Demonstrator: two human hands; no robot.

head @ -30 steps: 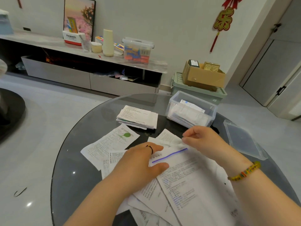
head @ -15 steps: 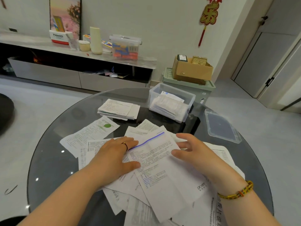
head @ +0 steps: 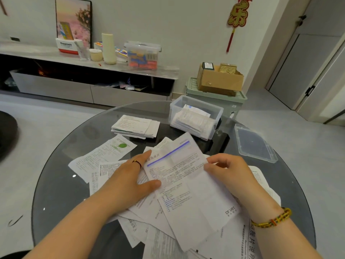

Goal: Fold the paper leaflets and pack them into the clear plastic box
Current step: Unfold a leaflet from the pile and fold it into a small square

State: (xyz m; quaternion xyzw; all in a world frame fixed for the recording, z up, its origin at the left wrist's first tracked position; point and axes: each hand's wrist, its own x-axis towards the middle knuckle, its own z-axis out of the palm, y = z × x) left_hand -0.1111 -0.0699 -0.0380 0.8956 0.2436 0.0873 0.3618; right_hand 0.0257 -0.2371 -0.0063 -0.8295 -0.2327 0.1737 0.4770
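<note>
Sliding down from the far end of the striped leaflet (head: 186, 186) to its right-hand edge, the right hand (head: 230, 172) now pinches that edge between thumb and curled fingers, where a second ago it was up at the end nearest the clear plastic box (head: 217, 124). The left hand (head: 130, 177) has barely shifted: it lies flat with straight fingers on the loose papers, its thumb pressing the sheet's left edge. The end of the leaflet toward the box is blurred and seems to have risen off the pile. I judge that the sheet has been squared up and the first fold is about to begin; nothing from it has reached the box yet.

Counted:
- One clear plastic box, open, at the far side of the tabletop (head: 61, 165), with folded leaflets (head: 192, 119) already inside; their number cannot be told.
- One lid (head: 253, 144), lying just right of the box and apart from it.
- One stack of folded leaflets (head: 136, 127), just left of the box.
- One striped leaflet in hand, on the near side of the box.
- One green-leaf leaflet (head: 104, 156), unfolded, near-left of the box.
- A heap of further unfolded sheets under and around the hands, overlapping too much for an exact count; at least six.

Most of the folding is still to do.
</note>
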